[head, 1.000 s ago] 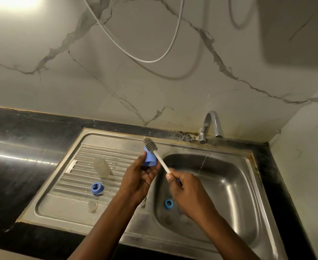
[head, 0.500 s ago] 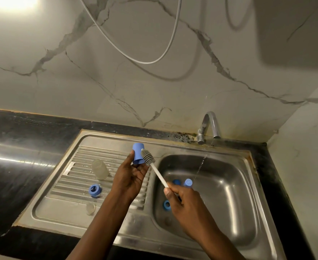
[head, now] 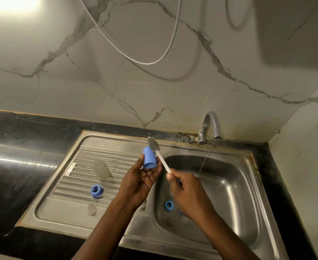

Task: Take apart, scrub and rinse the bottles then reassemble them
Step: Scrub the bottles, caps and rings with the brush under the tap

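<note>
My left hand holds a blue bottle cap between thumb and fingers above the sink's inner edge. My right hand grips the white handle of a grey bottle brush; its bristle head lies against the cap's far side. On the ribbed drainboard lie a clear bottle on its side, a blue collar ring and a clear teat. Another blue ring lies in the basin, beside other parts hidden by my right hand.
A chrome tap at the back runs a thin stream of water into the steel basin. Black countertop surrounds the sink. A marble wall rises behind, with a white hose hanging in a loop.
The brush head has slid from the cap's right side up to behind its top. The cap now tilts with its open end down toward my palm. Both hands stayed over the sink divider.
</note>
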Demonstrator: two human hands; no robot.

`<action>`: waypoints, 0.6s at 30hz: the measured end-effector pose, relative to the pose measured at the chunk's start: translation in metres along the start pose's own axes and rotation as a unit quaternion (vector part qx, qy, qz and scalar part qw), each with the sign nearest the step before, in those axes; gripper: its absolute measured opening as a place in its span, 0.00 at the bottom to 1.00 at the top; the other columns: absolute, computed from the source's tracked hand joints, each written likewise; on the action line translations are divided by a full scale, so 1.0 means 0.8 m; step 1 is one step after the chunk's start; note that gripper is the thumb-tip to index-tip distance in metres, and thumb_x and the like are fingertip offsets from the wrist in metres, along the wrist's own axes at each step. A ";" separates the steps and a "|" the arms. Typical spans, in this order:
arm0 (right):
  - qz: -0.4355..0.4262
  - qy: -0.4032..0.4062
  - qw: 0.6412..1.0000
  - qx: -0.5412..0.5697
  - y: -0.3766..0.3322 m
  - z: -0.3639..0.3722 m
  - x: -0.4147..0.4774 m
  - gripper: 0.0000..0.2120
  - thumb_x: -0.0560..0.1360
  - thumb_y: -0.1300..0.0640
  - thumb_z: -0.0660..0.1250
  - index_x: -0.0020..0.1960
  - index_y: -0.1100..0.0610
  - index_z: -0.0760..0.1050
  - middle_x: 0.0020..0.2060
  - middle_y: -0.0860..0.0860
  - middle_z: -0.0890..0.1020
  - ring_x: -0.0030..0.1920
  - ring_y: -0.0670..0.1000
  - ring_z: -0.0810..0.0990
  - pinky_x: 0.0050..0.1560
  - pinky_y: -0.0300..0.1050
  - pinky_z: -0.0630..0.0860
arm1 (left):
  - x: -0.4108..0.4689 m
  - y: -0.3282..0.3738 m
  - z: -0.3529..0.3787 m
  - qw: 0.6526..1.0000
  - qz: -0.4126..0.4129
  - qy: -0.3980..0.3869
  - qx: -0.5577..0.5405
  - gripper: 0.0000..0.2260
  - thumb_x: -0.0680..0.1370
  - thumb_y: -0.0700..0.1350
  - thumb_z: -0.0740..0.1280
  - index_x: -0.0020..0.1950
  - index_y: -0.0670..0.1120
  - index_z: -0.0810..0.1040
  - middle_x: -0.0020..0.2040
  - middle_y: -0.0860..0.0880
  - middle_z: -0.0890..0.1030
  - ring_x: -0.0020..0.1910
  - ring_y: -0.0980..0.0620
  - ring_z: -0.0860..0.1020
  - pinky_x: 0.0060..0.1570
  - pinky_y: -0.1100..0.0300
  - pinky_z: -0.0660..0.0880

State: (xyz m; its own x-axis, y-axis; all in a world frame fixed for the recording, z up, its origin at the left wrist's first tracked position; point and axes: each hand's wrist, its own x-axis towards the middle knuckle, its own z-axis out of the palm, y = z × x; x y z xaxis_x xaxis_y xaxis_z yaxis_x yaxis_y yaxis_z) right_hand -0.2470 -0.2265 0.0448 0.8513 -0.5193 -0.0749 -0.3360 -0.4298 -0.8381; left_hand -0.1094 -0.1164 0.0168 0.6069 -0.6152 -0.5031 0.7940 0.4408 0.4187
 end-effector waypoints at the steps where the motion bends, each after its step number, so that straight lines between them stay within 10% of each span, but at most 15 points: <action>1: -0.001 -0.003 1.000 0.000 -0.001 0.000 0.000 0.17 0.85 0.44 0.60 0.67 0.49 0.80 0.32 0.43 0.77 0.36 0.35 0.79 0.35 0.30 0.73 | 0.001 0.001 0.000 1.000 0.000 0.004 0.004 0.20 0.87 0.49 0.63 0.73 0.37 0.74 0.60 0.35 0.84 0.53 0.41 0.87 0.58 0.46 0.83; 18: 0.000 -0.013 1.000 -0.009 0.006 -0.005 -0.024 0.15 0.85 0.44 0.60 0.65 0.46 0.81 0.34 0.48 0.77 0.40 0.46 0.80 0.37 0.39 0.76 | 0.009 0.020 -0.004 0.996 0.034 0.033 0.076 0.19 0.82 0.43 0.69 0.70 0.35 0.76 0.61 0.32 0.84 0.54 0.39 0.87 0.51 0.50 0.86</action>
State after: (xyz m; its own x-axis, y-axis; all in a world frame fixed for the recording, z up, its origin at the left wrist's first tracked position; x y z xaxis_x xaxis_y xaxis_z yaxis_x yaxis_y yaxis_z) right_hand -0.2668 -0.2214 0.0439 0.8613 -0.5002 -0.0887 -0.3430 -0.4438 -0.8279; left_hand -0.0919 -0.1113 0.0174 0.6644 -0.5402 -0.5165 0.7391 0.3723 0.5614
